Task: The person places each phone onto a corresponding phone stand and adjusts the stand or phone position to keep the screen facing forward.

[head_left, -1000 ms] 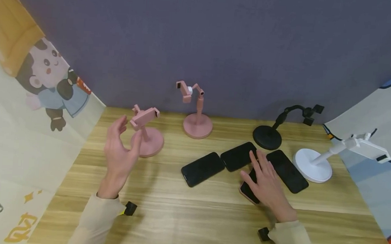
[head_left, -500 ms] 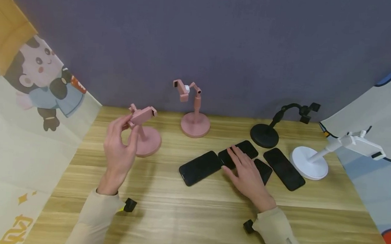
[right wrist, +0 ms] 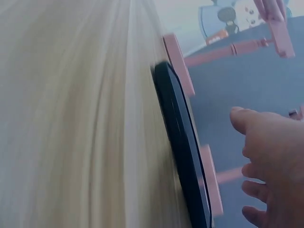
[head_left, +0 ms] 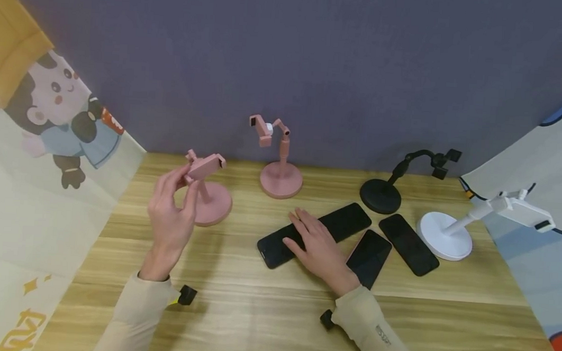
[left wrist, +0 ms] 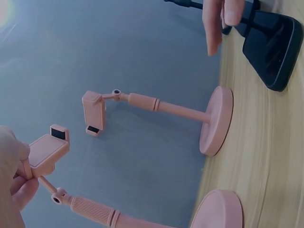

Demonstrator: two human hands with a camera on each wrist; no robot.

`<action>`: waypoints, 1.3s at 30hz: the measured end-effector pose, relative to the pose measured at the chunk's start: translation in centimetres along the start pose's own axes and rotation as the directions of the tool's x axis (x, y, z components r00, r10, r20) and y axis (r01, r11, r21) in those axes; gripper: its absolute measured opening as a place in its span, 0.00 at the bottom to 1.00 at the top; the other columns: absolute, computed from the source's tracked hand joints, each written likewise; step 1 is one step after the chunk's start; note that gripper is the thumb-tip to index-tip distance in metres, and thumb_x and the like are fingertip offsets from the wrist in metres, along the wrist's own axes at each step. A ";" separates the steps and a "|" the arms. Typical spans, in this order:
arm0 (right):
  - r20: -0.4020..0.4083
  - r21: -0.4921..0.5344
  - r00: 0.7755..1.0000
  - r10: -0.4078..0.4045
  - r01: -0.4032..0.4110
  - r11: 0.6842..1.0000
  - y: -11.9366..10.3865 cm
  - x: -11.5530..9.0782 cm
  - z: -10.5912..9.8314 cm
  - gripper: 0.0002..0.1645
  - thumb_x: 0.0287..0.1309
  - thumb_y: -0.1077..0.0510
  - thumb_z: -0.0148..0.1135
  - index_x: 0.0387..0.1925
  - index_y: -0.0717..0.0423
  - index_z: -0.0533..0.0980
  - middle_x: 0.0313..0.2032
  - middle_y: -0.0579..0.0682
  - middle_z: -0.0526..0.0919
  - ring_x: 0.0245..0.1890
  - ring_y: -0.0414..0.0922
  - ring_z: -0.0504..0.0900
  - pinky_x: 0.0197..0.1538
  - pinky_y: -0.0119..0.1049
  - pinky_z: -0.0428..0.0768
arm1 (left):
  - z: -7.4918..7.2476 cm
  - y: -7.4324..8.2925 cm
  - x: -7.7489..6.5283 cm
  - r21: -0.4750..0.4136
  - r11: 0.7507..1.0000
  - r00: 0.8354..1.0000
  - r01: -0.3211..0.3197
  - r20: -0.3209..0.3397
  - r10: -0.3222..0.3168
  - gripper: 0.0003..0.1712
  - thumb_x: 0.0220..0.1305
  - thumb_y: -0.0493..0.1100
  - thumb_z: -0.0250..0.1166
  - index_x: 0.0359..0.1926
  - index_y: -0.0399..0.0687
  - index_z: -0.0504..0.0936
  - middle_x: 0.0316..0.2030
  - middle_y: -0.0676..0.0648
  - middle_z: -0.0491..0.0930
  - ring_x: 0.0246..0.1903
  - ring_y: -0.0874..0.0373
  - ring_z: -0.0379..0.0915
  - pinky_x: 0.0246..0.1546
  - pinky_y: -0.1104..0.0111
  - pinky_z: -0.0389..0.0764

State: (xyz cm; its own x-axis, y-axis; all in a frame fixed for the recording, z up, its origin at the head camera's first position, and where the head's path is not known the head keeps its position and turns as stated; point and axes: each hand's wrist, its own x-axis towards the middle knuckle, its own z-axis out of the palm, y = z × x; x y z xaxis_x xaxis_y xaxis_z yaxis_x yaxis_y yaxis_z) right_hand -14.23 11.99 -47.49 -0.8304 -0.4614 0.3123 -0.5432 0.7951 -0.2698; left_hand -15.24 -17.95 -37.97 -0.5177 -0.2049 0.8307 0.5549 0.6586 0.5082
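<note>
Left hand pinches the pink stand's clamp; right hand rests flat, fingers straight, on the leftmost phone; tabletop edge near

Phones and stands crowd the back; table front lies open.

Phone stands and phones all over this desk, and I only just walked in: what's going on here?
A person is working at a wooden table. Their left hand pinches the clamp of the nearest pink phone stand. Their right hand lies with fingers spread over the leftmost black phone, which lies flat. Three more phones lie beside it, and a second pink stand, a black stand and a white stand hold nothing.
</note>
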 end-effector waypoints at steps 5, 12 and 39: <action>0.034 0.011 0.997 -0.063 0.063 0.998 -2.0 1.6 1.1 0.39 0.66 0.36 0.44 0.71 0.52 0.59 0.70 0.55 0.59 0.68 0.50 0.56 0.65 0.53 0.63 | -0.2 0.1 0.1 0.022 1.000 1.000 -0.015 0.012 0.015 0.18 0.58 0.35 0.65 0.49 0.32 0.80 0.44 0.36 0.80 0.40 0.50 0.78 0.42 0.65 0.80; 0.100 -0.002 0.989 -0.113 0.114 0.994 -4.4 3.5 2.7 0.40 0.67 0.35 0.41 0.72 0.51 0.55 0.71 0.55 0.57 0.70 0.48 0.52 0.68 0.48 0.59 | -0.2 0.2 0.1 0.043 0.998 0.999 -0.039 0.012 0.038 0.18 0.58 0.32 0.64 0.50 0.31 0.80 0.45 0.36 0.80 0.39 0.49 0.78 0.40 0.60 0.81; 0.277 -0.043 0.939 -0.204 0.224 0.974 -9.8 9.7 5.9 0.39 0.67 0.36 0.42 0.71 0.52 0.58 0.72 0.51 0.55 0.71 0.46 0.49 0.70 0.43 0.55 | -0.7 0.4 -0.1 0.064 0.997 0.999 -0.035 0.041 0.032 0.17 0.61 0.34 0.61 0.51 0.31 0.79 0.47 0.35 0.80 0.40 0.48 0.78 0.41 0.59 0.81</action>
State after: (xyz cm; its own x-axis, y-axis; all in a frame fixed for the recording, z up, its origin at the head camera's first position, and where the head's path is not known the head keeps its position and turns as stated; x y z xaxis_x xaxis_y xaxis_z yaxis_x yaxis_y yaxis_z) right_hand -17.67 -2.59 -47.15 -0.7035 -0.7042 0.0963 -0.7095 0.6878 -0.1534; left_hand -14.52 -18.16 -37.70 -0.5259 -0.1537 0.8365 0.5298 0.7102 0.4636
